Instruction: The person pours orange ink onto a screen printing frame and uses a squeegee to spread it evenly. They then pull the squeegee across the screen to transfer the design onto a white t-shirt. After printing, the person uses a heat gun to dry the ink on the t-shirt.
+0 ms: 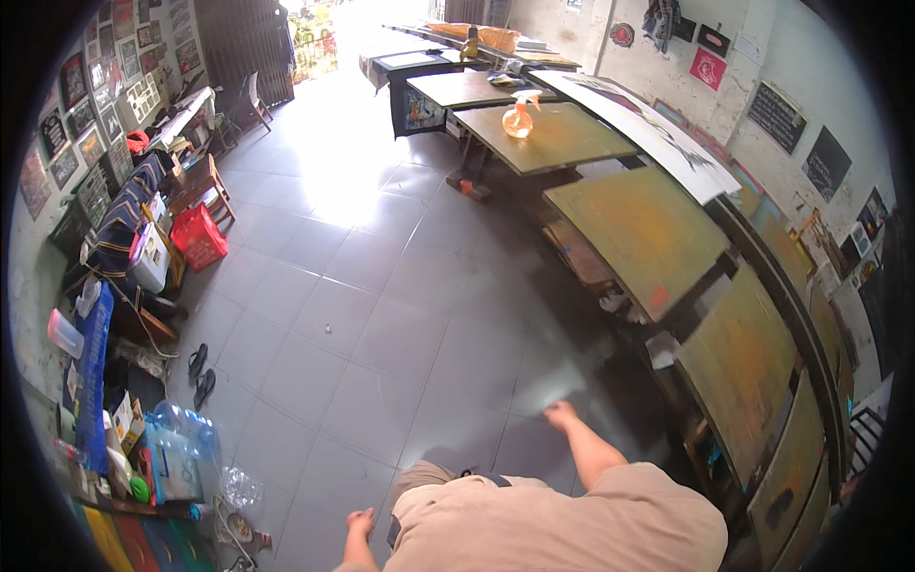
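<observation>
My left hand (360, 521) hangs low beside my body over the grey tiled floor (372, 329), its fingers curled in, with no object showing in it. Held out to the right, my right hand (562, 414) has its fingers loosely curled, and nothing shows in it either. It is apart from the row of boards, and the nearest is a greenish-yellow flat board (739, 372) on a dark stand. Farther up the row, an orange spray bottle (518, 120) stands upright on another board (581, 143). Neither hand touches anything that I can see.
Along the right, several boards, such as a large square one (648, 238), jut toward the walkway. On the left are a red basket (198, 236), black sandals (200, 375), a blue clear plastic box (176, 462) and a wooden chair (205, 186). Bright light enters at the far doorway.
</observation>
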### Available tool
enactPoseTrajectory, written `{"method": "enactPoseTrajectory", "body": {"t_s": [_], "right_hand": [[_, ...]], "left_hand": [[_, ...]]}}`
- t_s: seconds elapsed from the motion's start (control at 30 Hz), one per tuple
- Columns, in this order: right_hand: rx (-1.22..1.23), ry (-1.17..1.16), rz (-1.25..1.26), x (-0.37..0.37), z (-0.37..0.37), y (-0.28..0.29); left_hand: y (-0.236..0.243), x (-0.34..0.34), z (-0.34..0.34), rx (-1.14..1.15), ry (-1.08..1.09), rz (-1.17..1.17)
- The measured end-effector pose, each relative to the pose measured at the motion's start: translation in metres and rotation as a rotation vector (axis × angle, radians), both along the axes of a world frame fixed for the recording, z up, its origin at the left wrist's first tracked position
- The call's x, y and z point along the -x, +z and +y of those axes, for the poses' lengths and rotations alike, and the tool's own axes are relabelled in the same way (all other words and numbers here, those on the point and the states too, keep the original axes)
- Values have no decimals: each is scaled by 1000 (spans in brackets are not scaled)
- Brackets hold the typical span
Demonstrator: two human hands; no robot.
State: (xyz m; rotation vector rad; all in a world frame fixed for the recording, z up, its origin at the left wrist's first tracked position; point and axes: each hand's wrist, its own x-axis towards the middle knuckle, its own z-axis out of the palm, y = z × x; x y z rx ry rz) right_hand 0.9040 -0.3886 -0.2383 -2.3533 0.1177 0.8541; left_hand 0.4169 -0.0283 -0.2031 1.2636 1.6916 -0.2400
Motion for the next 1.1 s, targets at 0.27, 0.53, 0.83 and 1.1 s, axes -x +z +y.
{"method": "enactPoseTrajectory", "body": {"t_s": [0.27, 0.53, 0.83, 1.1], "right_hand": [[-258, 204, -23, -177, 309, 24], [213, 67, 284, -221, 292, -35], [451, 531, 238, -315, 334, -103], [360, 227, 50, -608, 661, -10]], "left_hand": [[-3, -91, 123, 193, 30, 232], [-45, -330, 389, 7, -40, 73], [-39, -634, 615, -213, -244, -246], [4, -723, 706, -28, -97, -113]]}}
